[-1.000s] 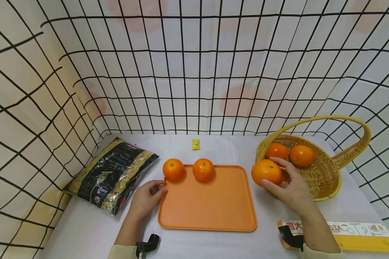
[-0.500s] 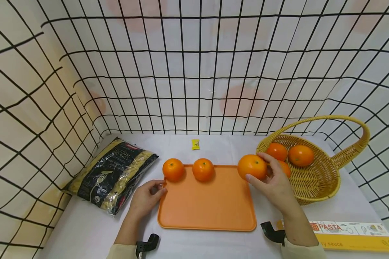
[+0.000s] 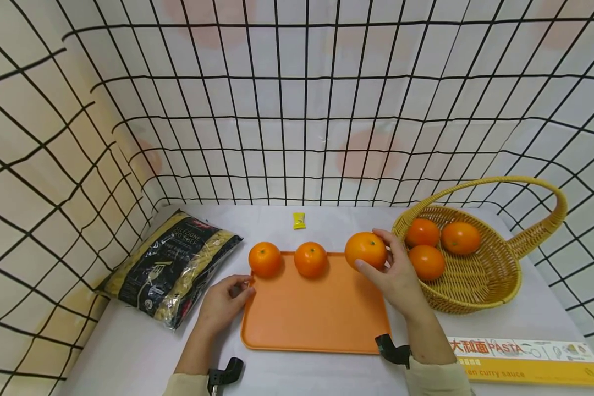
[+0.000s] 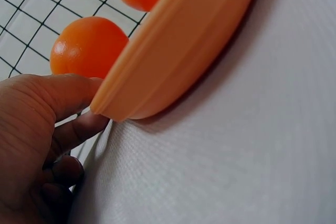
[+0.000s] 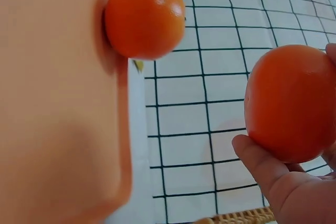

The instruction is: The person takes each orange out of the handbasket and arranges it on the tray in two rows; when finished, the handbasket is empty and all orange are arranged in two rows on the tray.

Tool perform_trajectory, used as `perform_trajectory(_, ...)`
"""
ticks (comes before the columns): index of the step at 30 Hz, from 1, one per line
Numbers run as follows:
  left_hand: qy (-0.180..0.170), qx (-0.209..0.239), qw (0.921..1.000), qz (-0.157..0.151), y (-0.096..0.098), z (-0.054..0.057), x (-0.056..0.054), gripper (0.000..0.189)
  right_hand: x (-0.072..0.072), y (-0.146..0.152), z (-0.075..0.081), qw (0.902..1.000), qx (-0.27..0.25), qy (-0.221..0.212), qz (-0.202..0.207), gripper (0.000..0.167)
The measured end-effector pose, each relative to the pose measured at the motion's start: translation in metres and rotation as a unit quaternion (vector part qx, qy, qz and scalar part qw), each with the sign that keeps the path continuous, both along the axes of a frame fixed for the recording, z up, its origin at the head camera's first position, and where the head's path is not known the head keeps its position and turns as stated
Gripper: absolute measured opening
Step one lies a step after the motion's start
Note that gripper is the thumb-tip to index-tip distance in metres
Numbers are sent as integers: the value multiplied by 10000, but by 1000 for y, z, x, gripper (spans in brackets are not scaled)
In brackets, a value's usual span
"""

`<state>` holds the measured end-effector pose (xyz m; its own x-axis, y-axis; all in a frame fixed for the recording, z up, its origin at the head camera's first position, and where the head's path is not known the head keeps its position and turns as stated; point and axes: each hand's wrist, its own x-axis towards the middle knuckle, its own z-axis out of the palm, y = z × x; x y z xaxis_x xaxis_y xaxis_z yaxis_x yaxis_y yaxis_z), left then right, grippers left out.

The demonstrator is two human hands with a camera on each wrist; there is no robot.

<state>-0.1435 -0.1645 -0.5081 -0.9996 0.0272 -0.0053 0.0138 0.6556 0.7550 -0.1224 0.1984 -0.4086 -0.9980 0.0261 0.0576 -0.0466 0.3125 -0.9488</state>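
Observation:
My right hand [image 3: 398, 278] holds an orange [image 3: 365, 251] above the far right corner of the orange tray [image 3: 317, 319]. In the right wrist view that held orange [image 5: 294, 103] is clear of the tray, thumb on one side. Two more oranges stand along the tray's far edge: one at the left corner [image 3: 264, 259], another orange [image 3: 311, 259] near the middle. My left hand [image 3: 224, 303] pinches the tray's left rim; the left wrist view shows the thumb over the tray edge [image 4: 157, 51] and a finger under it.
Right of the tray stands a wicker basket [image 3: 495, 294] with a tall handle and three oranges [image 3: 427, 262] inside. A pasta box [image 3: 534, 363] lies at the front right, a black pasta bag [image 3: 170, 264] at the left. Behind the tray is a small yellow packet [image 3: 299, 220].
My right hand has carried the orange leftward from over the basket to above the tray's far right corner. The left hand and tray have stayed put.

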Motion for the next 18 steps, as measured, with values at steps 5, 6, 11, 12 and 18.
perform_trajectory(5, 20, -8, 10000, -7, 0, 1, 1, 25, -9, -5, -5, 9993, 12, -352, -153, 80)
perform_trajectory(6, 20, -4, 10000, -7, 0, 1, 1, 25, -11, -6, -7, 9991, 20, -391, -188, 80)
perform_trajectory(11, 20, 22, 10000, -16, 0, 1, 1, 24, -15, -6, -12, 9986, 55, -452, -259, 81)
perform_trajectory(12, 27, 16, 10000, -12, 0, 1, 1, 24, -16, -6, -13, 9987, 55, -448, -256, 81)
perform_trajectory(18, 61, -39, 10000, 3, 0, -1, 0, 25, -18, -4, -19, 9975, 31, -606, -355, 82)
